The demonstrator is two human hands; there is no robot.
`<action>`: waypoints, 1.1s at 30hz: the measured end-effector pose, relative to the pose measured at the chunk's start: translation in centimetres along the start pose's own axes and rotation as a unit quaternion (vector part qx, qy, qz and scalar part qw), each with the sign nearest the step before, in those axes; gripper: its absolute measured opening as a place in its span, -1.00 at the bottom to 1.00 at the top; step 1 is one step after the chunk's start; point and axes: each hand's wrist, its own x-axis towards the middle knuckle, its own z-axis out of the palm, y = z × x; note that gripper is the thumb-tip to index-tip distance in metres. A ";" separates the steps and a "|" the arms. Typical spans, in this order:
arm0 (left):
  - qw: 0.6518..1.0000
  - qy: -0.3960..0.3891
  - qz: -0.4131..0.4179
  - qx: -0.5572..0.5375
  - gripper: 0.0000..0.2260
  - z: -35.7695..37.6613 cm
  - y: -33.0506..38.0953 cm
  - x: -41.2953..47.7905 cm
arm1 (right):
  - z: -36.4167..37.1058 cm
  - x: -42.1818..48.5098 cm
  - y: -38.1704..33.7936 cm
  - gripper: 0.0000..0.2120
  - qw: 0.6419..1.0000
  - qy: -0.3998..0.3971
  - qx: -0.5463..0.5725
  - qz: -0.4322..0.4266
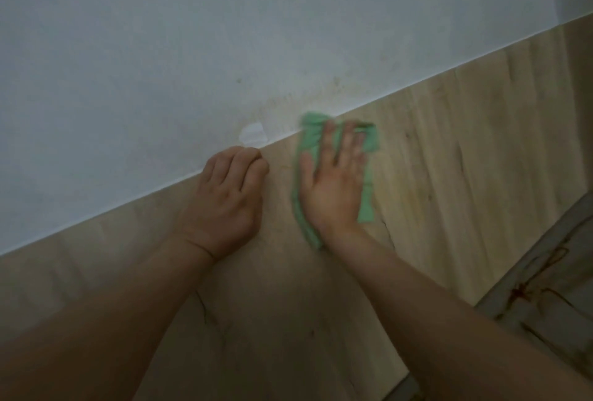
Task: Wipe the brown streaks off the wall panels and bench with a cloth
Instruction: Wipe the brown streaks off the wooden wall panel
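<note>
Right hand lay flat & open on the green cloth, fingers spread and straight, pressing it against the wood-look panel just below the panel's top edge. Cloth was bunched lengthwise under the palm, with green showing past the fingertips, along the thumb side and at the far right of the hand; it looked motion-blurred. Left hand, to the left of the cloth and not touching it, was curled into a loose fist w/ nothing in it, knuckles against the panel right at the top edge. Above the panel ran a pale grey-blue painted wall, w/ 1 white patch just above the left knuckles and faint brownish smudges above the cloth. Bottom right, below the panel, a pale stone-look surface carried dark brown-red streaks, well apart from both hands.
</note>
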 end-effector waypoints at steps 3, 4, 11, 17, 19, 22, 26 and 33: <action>1.000 0.000 -0.005 -0.025 -0.85 -0.5 0.1 0.1 | 0.4 -3.5 -1.9 -0.39 0.978 -0.041 -0.021 -0.203; 1.000 -0.001 -0.003 -0.027 -0.86 -0.6 0.1 0.2 | 0.1 -3.5 -1.2 -0.40 0.970 -0.047 -0.017 -0.240; 0.997 -0.067 0.015 0.033 -0.57 -0.5 0.2 0.7 | -1.0 1.5 7.8 -0.38 0.999 -0.001 -0.016 0.031; 0.986 -0.132 -0.006 0.102 -0.40 -0.3 1.3 1.2 | -0.2 -8.6 13.2 -0.34 0.961 -0.014 0.026 0.276; 0.980 -0.158 -0.021 0.122 -0.29 0.2 1.8 1.1 | -0.1 -11.6 15.4 -0.34 0.934 -0.021 0.021 0.356; 0.979 -0.141 -0.012 0.148 -0.28 1.1 2.0 0.7 | 0.2 -11.9 15.6 -0.37 0.869 -0.023 0.062 0.491; 0.978 -0.142 -0.008 0.155 -0.27 1.3 2.1 0.8 | 1.1 -9.6 6.8 -0.34 0.948 0.022 0.043 0.313; 0.968 -0.196 -0.084 0.135 -0.24 1.9 5.4 0.4 | 1.2 -8.8 8.3 -0.40 0.997 0.024 0.032 0.063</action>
